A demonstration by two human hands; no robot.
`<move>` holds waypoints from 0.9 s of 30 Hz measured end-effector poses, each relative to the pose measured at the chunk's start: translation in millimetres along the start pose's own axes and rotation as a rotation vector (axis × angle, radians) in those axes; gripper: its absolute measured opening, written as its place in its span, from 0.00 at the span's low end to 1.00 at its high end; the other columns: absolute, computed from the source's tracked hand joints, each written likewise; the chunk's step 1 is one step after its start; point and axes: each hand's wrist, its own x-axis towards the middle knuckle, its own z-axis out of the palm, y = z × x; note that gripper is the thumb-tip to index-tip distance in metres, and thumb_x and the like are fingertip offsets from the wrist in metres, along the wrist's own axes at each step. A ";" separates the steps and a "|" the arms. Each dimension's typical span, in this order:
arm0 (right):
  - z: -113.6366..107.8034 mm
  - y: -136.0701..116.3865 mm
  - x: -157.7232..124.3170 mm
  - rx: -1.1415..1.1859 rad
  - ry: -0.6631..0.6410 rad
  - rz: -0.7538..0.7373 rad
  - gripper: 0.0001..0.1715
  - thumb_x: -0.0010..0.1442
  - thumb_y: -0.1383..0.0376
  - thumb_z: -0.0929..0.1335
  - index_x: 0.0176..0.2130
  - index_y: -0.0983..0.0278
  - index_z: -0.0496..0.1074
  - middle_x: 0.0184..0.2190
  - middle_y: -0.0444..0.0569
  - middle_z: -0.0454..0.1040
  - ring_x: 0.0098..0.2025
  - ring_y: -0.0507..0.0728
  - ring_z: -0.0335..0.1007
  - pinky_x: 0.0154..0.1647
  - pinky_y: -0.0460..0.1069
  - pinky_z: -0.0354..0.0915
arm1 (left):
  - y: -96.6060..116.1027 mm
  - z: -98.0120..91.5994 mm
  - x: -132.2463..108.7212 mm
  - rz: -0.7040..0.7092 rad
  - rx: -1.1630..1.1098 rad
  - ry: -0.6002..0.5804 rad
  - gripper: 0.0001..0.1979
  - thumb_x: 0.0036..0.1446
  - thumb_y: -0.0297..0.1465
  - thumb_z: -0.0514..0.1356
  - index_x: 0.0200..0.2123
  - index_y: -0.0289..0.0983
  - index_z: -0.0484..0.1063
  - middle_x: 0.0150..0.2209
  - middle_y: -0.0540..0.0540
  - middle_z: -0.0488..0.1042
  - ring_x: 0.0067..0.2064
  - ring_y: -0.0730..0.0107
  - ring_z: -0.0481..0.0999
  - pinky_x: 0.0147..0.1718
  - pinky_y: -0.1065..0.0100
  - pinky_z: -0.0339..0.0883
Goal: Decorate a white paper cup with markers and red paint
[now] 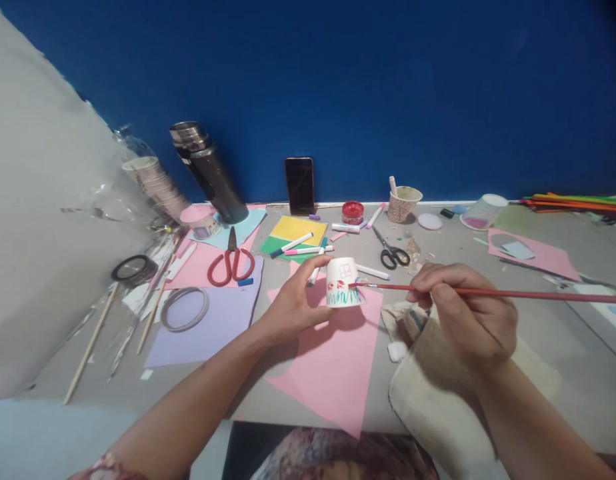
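My left hand [301, 297] grips a small white paper cup [344, 293], turned upside down, between thumb and fingers. Drawn on its side are a purple window, red flowers and green and blue grass. Pinched in my right hand [468, 313] is a long red paintbrush [513, 293]. Its tip touches or almost touches the cup's side, near the red flowers. Below the cup lies a pink paper sheet [333, 373]. A jar of red paint [353, 213] stands behind the cup, and a beige cloth [433, 393] lies under my right hand.
Red-handled scissors [231, 261], a tape roll [185, 309] and a dark flask [215, 177] stand or lie to the left. Black scissors [392, 250], a patterned cup [404, 204] and several markers [308, 251] are further back. A phone [299, 186] leans against the blue wall [338, 87].
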 end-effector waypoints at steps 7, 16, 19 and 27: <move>-0.5 -0.3 -1.2 0.009 0.016 0.015 0.10 0.71 0.68 0.67 0.40 0.61 0.78 0.31 0.47 0.77 0.33 0.56 0.72 0.34 0.52 0.65 | 0.0 -0.2 2.0 -0.012 -0.026 -0.003 0.40 0.49 0.28 0.70 0.65 0.45 0.64 0.69 0.42 0.67 0.71 0.48 0.65 0.70 0.48 0.59; 0.5 -0.8 -2.8 -0.035 0.054 0.052 0.10 0.72 0.66 0.67 0.39 0.60 0.79 0.32 0.46 0.78 0.32 0.55 0.73 0.32 0.50 0.66 | -2.7 0.0 1.6 -0.010 -0.027 -0.009 0.40 0.50 0.28 0.70 0.66 0.45 0.64 0.70 0.42 0.67 0.71 0.47 0.65 0.70 0.47 0.58; 0.6 0.0 -4.0 -0.058 0.061 0.077 0.11 0.72 0.65 0.67 0.39 0.60 0.79 0.31 0.45 0.78 0.32 0.54 0.73 0.31 0.49 0.66 | -2.4 0.0 1.5 -0.013 -0.018 -0.009 0.40 0.50 0.28 0.70 0.66 0.46 0.64 0.69 0.42 0.67 0.71 0.47 0.65 0.70 0.47 0.59; 0.8 3.6 -5.0 -0.073 0.068 0.079 0.11 0.72 0.64 0.67 0.38 0.60 0.79 0.32 0.46 0.78 0.33 0.55 0.74 0.31 0.50 0.66 | -1.6 0.2 1.6 -0.015 -0.010 -0.018 0.39 0.50 0.30 0.71 0.66 0.45 0.64 0.69 0.41 0.67 0.71 0.46 0.64 0.70 0.46 0.58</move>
